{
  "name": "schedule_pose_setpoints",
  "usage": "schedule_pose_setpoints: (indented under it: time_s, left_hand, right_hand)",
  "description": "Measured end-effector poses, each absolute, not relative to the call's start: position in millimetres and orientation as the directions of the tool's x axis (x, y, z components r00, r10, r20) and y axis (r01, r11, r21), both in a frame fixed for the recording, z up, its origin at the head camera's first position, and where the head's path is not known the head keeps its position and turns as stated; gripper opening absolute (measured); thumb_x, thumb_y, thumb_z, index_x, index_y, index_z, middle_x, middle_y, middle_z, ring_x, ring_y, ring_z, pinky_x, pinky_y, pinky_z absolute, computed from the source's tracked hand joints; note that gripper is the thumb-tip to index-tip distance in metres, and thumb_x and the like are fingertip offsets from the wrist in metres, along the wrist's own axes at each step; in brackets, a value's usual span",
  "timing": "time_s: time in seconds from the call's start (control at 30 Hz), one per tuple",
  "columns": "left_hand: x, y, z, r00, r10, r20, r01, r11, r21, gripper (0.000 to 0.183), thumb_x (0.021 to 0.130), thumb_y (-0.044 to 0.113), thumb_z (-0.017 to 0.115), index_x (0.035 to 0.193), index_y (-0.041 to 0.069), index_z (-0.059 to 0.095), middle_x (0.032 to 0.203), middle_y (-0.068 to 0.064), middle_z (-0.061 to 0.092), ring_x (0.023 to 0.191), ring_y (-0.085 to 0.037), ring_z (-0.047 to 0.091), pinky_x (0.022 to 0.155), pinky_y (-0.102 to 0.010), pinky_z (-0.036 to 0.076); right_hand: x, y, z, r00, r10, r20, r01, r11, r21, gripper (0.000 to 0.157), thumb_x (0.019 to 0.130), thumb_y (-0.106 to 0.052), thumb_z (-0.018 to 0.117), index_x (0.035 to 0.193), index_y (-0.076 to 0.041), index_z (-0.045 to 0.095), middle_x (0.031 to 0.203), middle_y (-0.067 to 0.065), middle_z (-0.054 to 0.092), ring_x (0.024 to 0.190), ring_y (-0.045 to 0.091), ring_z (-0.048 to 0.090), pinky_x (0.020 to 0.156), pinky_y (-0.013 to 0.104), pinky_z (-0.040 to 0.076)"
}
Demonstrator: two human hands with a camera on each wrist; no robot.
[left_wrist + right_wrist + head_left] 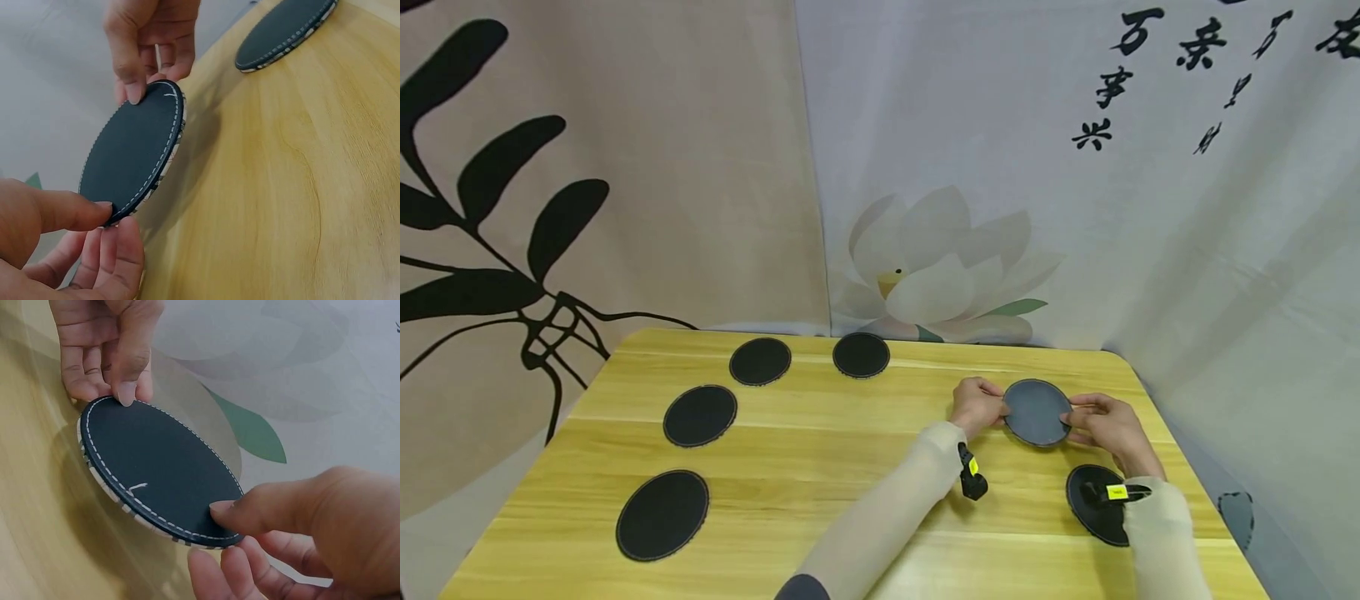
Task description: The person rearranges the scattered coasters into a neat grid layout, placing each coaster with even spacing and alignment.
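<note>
Two big cloth hangings (700, 125) fill the top of the frame, and below them the wooden table (775, 467) spreads across the lower part. Up from the bottom edge come the pale sleeves (887, 508), and at right of centre here's the action: left hand (979, 404) and right hand (1108, 429), each pinching one side of a round, dark disc (1036, 412), thumbs on top, fingers beneath. It's off the wood, too, with a shadow beside it in the left wrist view! Five more black discs (662, 515) lie on the table: four across the left half and upper middle of the frame, one lower right (that one partly hidden behind the right wrist). Down to the fine detail: a patterned edge (145, 522), a ring of white stitching (156, 172), and one loose thread (139, 486) poking up. How to do this hold well? I'd say an even pinch on opposite sides, light enough not to bend the disc, thumbs near the rim so the face stays in sight, both wrists matched so neither side dips, and fingertips clear of that thread, which could snag and pull the stitching.
</note>
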State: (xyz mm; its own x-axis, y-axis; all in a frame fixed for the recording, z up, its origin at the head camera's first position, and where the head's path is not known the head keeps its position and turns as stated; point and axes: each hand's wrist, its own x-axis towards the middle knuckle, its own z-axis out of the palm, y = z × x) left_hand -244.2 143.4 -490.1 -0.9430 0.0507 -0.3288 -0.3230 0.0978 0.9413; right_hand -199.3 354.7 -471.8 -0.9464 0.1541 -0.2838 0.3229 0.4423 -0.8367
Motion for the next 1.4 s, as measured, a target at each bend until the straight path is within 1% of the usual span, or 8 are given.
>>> schedule_pose_setpoints:
  time_s: [0.27,0.5,0.57,0.73,0.83,1.03,1.23,1.4]
  left_hand:
    - [-245.5,127.2,-488.5,-0.937,0.091,-0.337,-0.334,0.054,0.941,0.019,0.082,-0.01,0.077,0.095,0.003,0.071,0.083,-0.006,0.064,0.077,-0.031,0.074,0.075,-0.042,0.065]
    - [-245.9,115.3,-488.6,-0.946,0.118,-0.303,-0.3,0.043,0.953,0.02,0.082,-0.008,0.077,0.097,0.004,0.071,0.085,-0.007,0.066,0.075,-0.028,0.072,0.074,-0.04,0.065]
    - [-244.7,111.9,-487.5,-0.948,0.118,-0.297,-0.294,0.04,0.955,0.02,0.083,-0.007,0.078,0.097,0.005,0.071,0.086,-0.007,0.066,0.073,-0.026,0.071,0.075,-0.041,0.065]
    - [-240.4,102.6,-487.2,-0.953,0.121,-0.279,-0.278,0.025,0.96,0.02,0.085,-0.005,0.078,0.1,0.006,0.071,0.089,-0.006,0.066,0.074,-0.023,0.069,0.078,-0.042,0.065]
    - [-238.7,96.8,-487.7,-0.955,0.126,-0.267,-0.268,0.009,0.963,0.019,0.085,-0.005,0.078,0.1,0.005,0.07,0.089,-0.006,0.067,0.079,-0.029,0.072,0.08,-0.043,0.065]
    - [-236.8,85.5,-484.3,-0.965,0.133,-0.226,-0.228,-0.003,0.974,0.02,0.086,-0.004,0.077,0.103,0.003,0.069,0.091,-0.007,0.065,0.085,-0.038,0.073,0.079,-0.045,0.065]
    - [-236.6,75.8,-478.6,-0.971,0.119,-0.208,-0.21,-0.003,0.978,0.02,0.086,-0.005,0.077,0.103,0.002,0.069,0.089,-0.008,0.064,0.082,-0.036,0.072,0.079,-0.046,0.065]
    - [-236.7,68.9,-473.2,-0.977,0.099,-0.191,-0.191,0.007,0.982,0.021,0.085,-0.005,0.078,0.102,0.003,0.069,0.089,-0.007,0.063,0.074,-0.027,0.069,0.08,-0.047,0.064]
  right_hand:
    - [-198.2,342.2,-469.1,-0.955,0.132,-0.265,0.296,0.429,-0.853,0.051,0.099,-0.014,0.067,0.142,0.006,0.049,0.113,0.012,0.066,0.087,0.005,0.071,0.084,0.036,0.064]
    - [-199.8,334.7,-467.3,-0.961,0.12,-0.251,0.278,0.431,-0.859,0.054,0.098,-0.017,0.07,0.142,0.006,0.049,0.115,0.013,0.064,0.087,0.007,0.07,0.084,0.036,0.064]
    - [-201.3,333.3,-468.2,-0.959,0.13,-0.251,0.283,0.423,-0.861,0.053,0.097,-0.017,0.071,0.141,0.003,0.051,0.115,0.011,0.063,0.088,0.007,0.071,0.084,0.036,0.064]
    - [-202.5,327.3,-467.0,-0.963,0.124,-0.241,0.27,0.429,-0.862,0.052,0.097,-0.016,0.072,0.141,0.002,0.052,0.12,0.014,0.057,0.089,0.011,0.071,0.085,0.038,0.064]
    - [-201.2,321.3,-464.2,-0.966,0.112,-0.235,0.26,0.427,-0.866,0.053,0.097,-0.015,0.071,0.142,0.004,0.051,0.124,0.019,0.055,0.09,0.013,0.071,0.086,0.039,0.064]
    - [-200.5,310.8,-457.6,-0.972,0.101,-0.213,0.235,0.427,-0.873,0.051,0.097,-0.015,0.071,0.141,0.003,0.053,0.12,0.016,0.055,0.089,0.014,0.07,0.087,0.041,0.064]
    - [-204.2,305.0,-454.6,-0.98,0.078,-0.181,0.197,0.425,-0.884,0.05,0.097,-0.014,0.071,0.14,0.002,0.053,0.12,0.017,0.054,0.091,0.016,0.071,0.089,0.043,0.063]
    - [-206.8,298.5,-452.7,-0.981,0.078,-0.176,0.192,0.406,-0.893,0.049,0.096,-0.014,0.072,0.14,0.001,0.054,0.12,0.015,0.054,0.089,0.014,0.07,0.09,0.044,0.063]
